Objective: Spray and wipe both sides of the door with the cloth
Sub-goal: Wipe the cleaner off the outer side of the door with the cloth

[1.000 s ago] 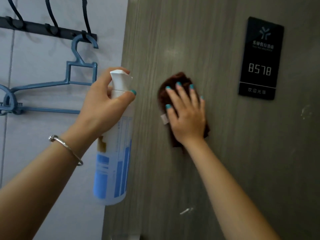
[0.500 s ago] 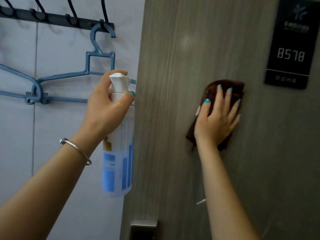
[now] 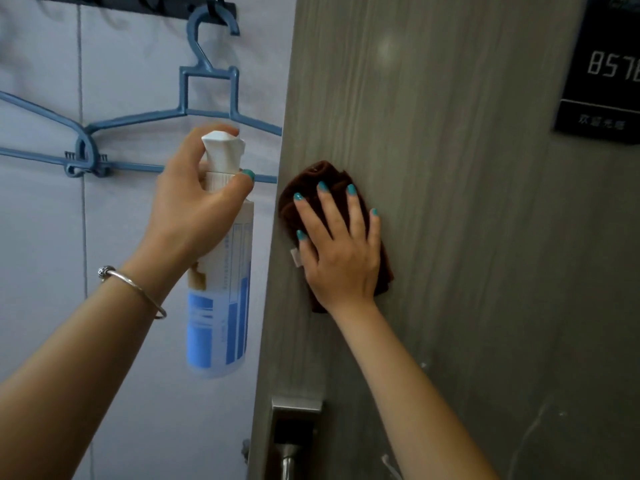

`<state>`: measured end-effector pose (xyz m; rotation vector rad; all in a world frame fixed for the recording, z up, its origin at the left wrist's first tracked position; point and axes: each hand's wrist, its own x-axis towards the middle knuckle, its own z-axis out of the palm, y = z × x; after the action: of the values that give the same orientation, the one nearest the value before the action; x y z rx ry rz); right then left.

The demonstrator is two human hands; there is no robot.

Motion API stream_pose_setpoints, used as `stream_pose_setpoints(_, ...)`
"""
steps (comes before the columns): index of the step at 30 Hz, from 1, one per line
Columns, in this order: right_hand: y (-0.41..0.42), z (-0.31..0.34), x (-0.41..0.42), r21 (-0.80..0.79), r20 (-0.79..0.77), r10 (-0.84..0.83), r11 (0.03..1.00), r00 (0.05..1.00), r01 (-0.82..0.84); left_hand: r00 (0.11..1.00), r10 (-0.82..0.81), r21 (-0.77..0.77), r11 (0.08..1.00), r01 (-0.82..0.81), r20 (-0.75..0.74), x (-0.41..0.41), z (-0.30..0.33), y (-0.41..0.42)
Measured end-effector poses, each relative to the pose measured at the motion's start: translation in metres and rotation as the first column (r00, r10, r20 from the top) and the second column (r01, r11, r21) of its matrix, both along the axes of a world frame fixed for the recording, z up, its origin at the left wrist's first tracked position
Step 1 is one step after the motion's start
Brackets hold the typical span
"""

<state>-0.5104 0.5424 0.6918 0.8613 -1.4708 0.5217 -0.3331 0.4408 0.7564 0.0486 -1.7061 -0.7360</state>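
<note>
A grey wood-grain door (image 3: 467, 237) fills the right side of the view. A dark brown cloth (image 3: 311, 181) lies flat against it near its left edge. My right hand (image 3: 341, 258) presses the cloth onto the door with fingers spread and straight. My left hand (image 3: 194, 206) grips the neck of a white spray bottle (image 3: 221, 299) with a blue label, held upright just left of the door edge. A finger lies over the white nozzle.
A black number plate (image 3: 602, 71) is mounted at the door's upper right. A metal handle plate (image 3: 294, 434) sits low on the door edge. Blue hangers (image 3: 207, 95) hang from a black hook rail (image 3: 166, 5) on the tiled wall (image 3: 45, 237) at left.
My right hand has slid the cloth from the middle of the door back left to its edge. The view has shifted down, bringing the handle plate into sight. The bottle stays in my left hand.
</note>
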Motion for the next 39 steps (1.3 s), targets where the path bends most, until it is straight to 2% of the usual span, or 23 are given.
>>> stream_pose_setpoints(5,0.076,-0.028,-0.046,-0.142,0.120,-0.066,0.986,0.991,0.082,1.000,-0.025,0.020,0.999,0.024,0.012,-0.010,-0.012,0.013)
stream_pose_setpoints(8,0.106,-0.042,-0.066,-0.280,0.256,-0.044,0.953,0.966,0.118,0.998,-0.061,0.061,0.996,0.062,-0.025,-0.016,-0.020,0.024)
stream_pose_setpoints(13,0.082,-0.057,-0.050,-0.466,0.412,0.019,0.864,0.911,0.193,0.993,-0.114,0.061,0.992,0.114,0.001,-0.019,-0.045,0.038)
stream_pose_setpoints(16,0.049,-0.078,-0.027,-0.389,0.340,-0.002,0.910,0.940,0.142,0.993,-0.114,0.073,0.991,0.111,0.029,-0.017,-0.057,0.038)
stream_pose_setpoints(20,0.006,-0.115,0.005,-0.097,0.199,-0.032,0.994,0.980,0.052,0.994,-0.106,0.090,0.990,0.104,0.010,-0.012,-0.066,0.039)
stream_pose_setpoints(23,0.000,-0.123,0.008,0.055,0.118,-0.033,0.998,0.992,0.026,0.993,-0.113,0.080,0.991,0.110,0.030,-0.007,-0.076,0.041)
stream_pose_setpoints(26,0.021,-0.121,-0.005,0.137,0.053,-0.043,0.990,0.998,0.036,0.990,-0.128,0.079,0.989,0.123,0.061,-0.003,-0.088,0.042)
stream_pose_setpoints(32,0.091,-0.118,-0.048,0.032,0.108,-0.106,0.994,0.988,0.103,0.982,-0.160,0.117,0.982,0.148,0.102,0.000,-0.110,0.055)
stream_pose_setpoints(39,0.153,-0.103,-0.089,-0.109,0.215,-0.094,0.987,0.972,0.120,0.980,-0.172,0.135,0.978,0.158,0.101,-0.018,-0.120,0.099)
